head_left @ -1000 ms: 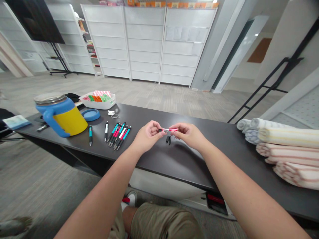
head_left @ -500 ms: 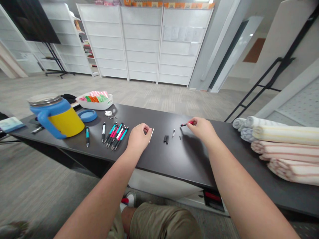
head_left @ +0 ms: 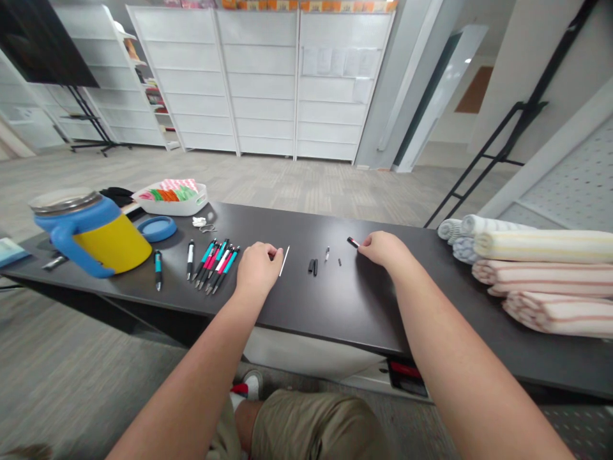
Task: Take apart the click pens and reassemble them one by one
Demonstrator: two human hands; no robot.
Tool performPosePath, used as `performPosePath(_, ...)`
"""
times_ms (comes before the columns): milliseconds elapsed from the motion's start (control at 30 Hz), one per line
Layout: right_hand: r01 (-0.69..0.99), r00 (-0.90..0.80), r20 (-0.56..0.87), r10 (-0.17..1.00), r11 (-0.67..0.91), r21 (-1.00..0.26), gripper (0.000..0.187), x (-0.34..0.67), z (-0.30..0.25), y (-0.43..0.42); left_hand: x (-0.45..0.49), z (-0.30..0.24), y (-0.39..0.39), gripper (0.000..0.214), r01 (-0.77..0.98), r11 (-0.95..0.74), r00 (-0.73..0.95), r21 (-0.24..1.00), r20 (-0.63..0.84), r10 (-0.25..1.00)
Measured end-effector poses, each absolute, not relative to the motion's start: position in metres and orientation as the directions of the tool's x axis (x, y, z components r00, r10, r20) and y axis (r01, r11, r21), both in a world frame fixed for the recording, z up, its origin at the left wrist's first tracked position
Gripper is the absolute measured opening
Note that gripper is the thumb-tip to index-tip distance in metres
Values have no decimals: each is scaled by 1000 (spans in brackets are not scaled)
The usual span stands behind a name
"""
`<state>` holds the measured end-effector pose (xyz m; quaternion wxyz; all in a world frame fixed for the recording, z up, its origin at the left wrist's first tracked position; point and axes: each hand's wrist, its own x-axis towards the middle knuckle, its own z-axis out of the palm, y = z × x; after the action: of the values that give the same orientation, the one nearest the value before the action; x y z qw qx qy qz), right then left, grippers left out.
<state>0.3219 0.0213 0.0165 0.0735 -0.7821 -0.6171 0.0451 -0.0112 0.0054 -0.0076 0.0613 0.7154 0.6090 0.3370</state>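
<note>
Both hands are over the tabletop (head_left: 287, 310), well apart. The right hand (head_left: 382, 248) grasps a dark barrel (head_left: 353, 242) with a bit of red on it between thumb and fingers, at its right end; the other end points left and far, out over the right half of the tabletop. The left hand (head_left: 259, 265) is half curled, fingertips just beside a thin white refill (head_left: 284, 261) that slants along their right side; whether they touch it, I cannot tell.

Between the hands lie two short black parts (head_left: 315, 268), side by side, then a small clear part (head_left: 327, 253) and, to its right, a tiny dark part (head_left: 340, 262).

Left of the left hand is a bunch of pens (head_left: 215, 265) in teal, red, white and black, with a white pen (head_left: 190, 259) and a teal pen (head_left: 158, 270) apart from it. Farther left stands a blue and yellow mug (head_left: 117, 243), with a blue lid (head_left: 157, 228) near it and a white tray (head_left: 173, 207) of colorful packets (head_left: 170, 191) on the far side.

Rolled towels (head_left: 546, 268) are piled at the right. Across the floor, white shelves (head_left: 258, 83) line the far side.
</note>
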Motion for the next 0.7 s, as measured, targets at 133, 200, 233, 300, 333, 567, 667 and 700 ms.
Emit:
performPosePath(133, 950, 240, 8, 971, -233, -209, 15, 321, 15, 24, -11, -6, 6, 34, 834, -284, 78, 473, 408, 910)
performPosePath(200, 946, 250, 4, 968, -243, -214, 16, 320, 15, 25, -11, -4, 5, 34, 825, -305, 107, 476, 399, 911)
performPosePath(233, 947, 250, 5, 968, -243, -209, 17, 319, 15, 24, -10, -4, 5, 35, 818, -318, 125, 480, 391, 912)
performPosePath(300, 952, 250, 18, 968, -243, -189, 18, 317, 15, 23, -10, -3, 5, 35, 803, -343, 162, 488, 375, 913)
performPosePath(333, 954, 248, 30, 968, -239, -180, 19, 315, 15, 22, -10, -3, 6, 35, 797, -353, 177, 491, 368, 913)
performPosePath(567, 919, 318, 183, 930, -254, -301, 21, 301, 23, 16, -11, -4, 10, 35, 781, -349, 160, 518, 374, 914)
performPosePath(667, 887, 293, 253, 922, -163, -431, 20, 294, 26, 14, -14, -3, 13, 32, 774, -320, 115, 547, 375, 920)
performPosePath(700, 871, 272, 276, 922, -114, -478, 19, 291, 28, 13, -15, -2, 15, 31, 770, -300, 89, 563, 371, 925)
